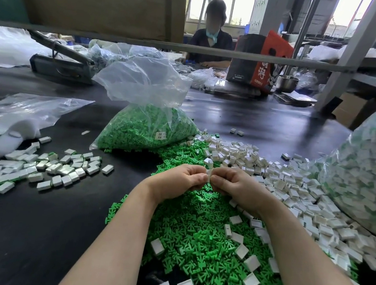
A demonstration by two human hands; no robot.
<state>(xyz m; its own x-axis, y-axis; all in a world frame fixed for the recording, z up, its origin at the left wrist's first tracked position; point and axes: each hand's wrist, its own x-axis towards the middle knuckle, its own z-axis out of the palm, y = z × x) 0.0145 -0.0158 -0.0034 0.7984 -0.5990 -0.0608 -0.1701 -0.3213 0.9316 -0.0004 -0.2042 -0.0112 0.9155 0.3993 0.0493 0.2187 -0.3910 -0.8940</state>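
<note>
Far off to the left of the hands, a crumpled clear plastic bag [27,109] lies flat on the black table [40,232], and nearer in, on the same side, a loose spread of finished white pieces [45,167] sits well apart from the left wrist, some showing a green edge. Beyond the hands and slightly left stands an open clear bag of green parts [147,128], its mouth gaping upward and a small label on its side. The left hand [179,180] is curled, thumb and fingertips pinching one end of a small white housing [208,174]. The right hand [235,183], curled the same way, pinches the other end, so the two hands meet knuckle to knuckle with the piece held between them, just above the heap. Under both hands and forearms lies a loose heap of green parts [198,233], with a few white housings scattered over it. Just beyond and to the right of the right hand runs a thick drift of empty white housings [291,184], reaching along the right forearm. Farther right bulges a big clear sack [364,178] packed with white and green pieces. Across the table, well beyond the hands, another person [211,38] sits beside a red and black carton [256,60].
</note>
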